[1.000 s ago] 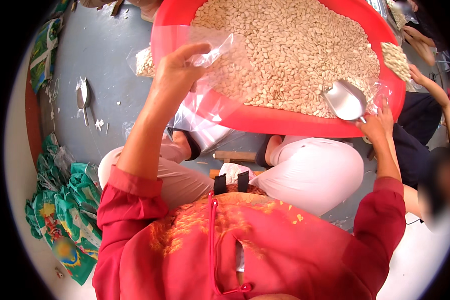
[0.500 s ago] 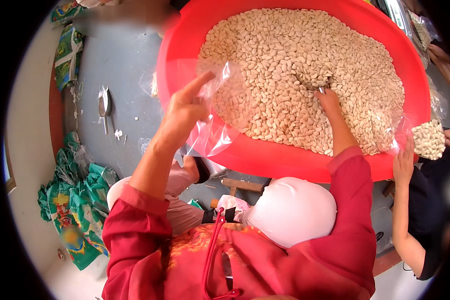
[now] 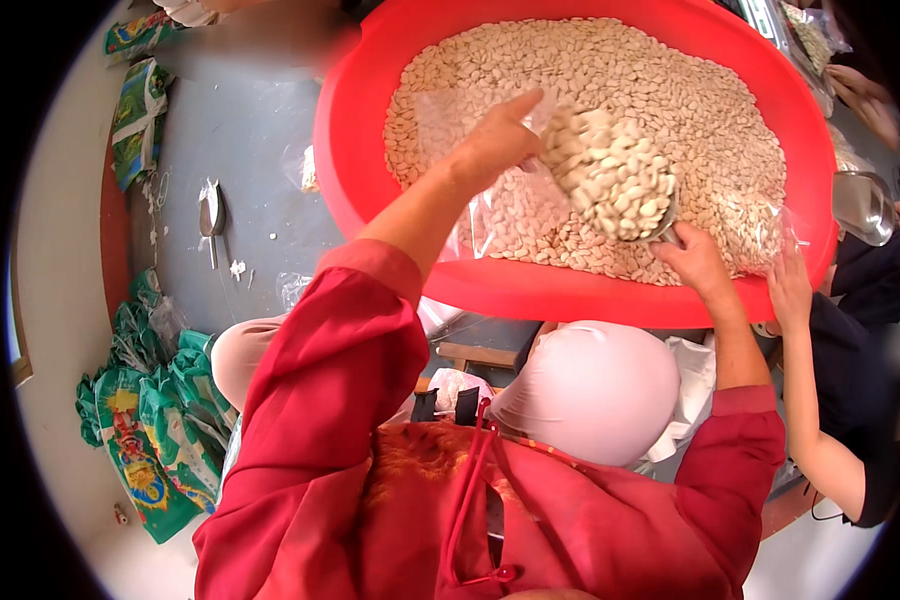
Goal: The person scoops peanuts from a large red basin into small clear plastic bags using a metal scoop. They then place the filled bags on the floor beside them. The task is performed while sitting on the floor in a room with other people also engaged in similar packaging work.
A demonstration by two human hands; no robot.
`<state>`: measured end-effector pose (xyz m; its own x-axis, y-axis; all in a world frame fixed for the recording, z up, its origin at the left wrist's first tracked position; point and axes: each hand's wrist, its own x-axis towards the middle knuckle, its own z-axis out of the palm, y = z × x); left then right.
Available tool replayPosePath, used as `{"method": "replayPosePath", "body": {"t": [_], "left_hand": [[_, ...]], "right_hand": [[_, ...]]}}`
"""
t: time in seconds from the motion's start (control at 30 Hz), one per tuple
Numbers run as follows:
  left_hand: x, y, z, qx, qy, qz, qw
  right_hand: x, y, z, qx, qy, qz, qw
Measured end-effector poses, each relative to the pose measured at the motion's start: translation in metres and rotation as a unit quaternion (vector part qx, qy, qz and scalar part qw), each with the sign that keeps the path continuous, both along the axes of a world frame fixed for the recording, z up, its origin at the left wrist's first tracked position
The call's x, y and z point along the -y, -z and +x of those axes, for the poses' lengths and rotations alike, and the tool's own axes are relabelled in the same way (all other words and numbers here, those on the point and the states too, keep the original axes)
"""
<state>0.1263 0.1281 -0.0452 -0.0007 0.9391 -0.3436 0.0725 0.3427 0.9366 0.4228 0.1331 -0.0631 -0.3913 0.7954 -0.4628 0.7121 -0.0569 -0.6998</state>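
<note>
A large red tub (image 3: 345, 170) is heaped with pale, flat oval seeds or beans (image 3: 710, 110). My right hand (image 3: 698, 262) grips a metal scoop (image 3: 667, 222) by its handle, over the near part of the heap. Pale seeds fill the scoop, and its front end lies at the mouth of a clear plastic bag (image 3: 482, 222). My left hand (image 3: 505, 135) holds this bag at its upper edge, index finger stretched out toward the right. Whether any seeds are inside the bag is hard to tell through the clear film.
At the right, a co-worker's hand (image 3: 790, 285) holds another clear bag against the tub's rim, beside a shiny metal scoop (image 3: 863, 207). Another scoop (image 3: 211, 215) lies on the grey floor at left. Green printed sacks (image 3: 155, 420) are piled by the wall.
My right hand has lifted the scoop full of seeds out of the heap toward me. My left hand has brought the bag rightward to it. The co-worker's scoop, full before, now looks empty.
</note>
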Motion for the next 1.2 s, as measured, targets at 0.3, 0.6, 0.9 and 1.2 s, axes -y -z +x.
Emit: {"method": "replayPosePath", "body": {"t": [0.3, 0.6, 0.9, 1.2], "left_hand": [[0.042, -0.027, 0.067, 0.122, 0.051, -0.007, 0.991], [0.082, 0.027, -0.043, 0.167, -0.172, -0.019, 0.971], [0.083, 0.032, -0.028, 0.162, -0.12, -0.035, 0.979], [0.086, 0.028, -0.033, -0.03, -0.03, -0.024, 0.999]], "right_hand": [[0.001, -0.039, -0.096, 0.192, -0.206, 0.134, 0.95], [0.009, -0.091, -0.067, 0.27, -0.195, 0.208, 0.92], [0.014, -0.039, 0.069, 0.418, -0.065, 0.054, 0.904], [-0.082, 0.159, -0.109, -0.023, 0.207, -0.096, 0.973]]}}
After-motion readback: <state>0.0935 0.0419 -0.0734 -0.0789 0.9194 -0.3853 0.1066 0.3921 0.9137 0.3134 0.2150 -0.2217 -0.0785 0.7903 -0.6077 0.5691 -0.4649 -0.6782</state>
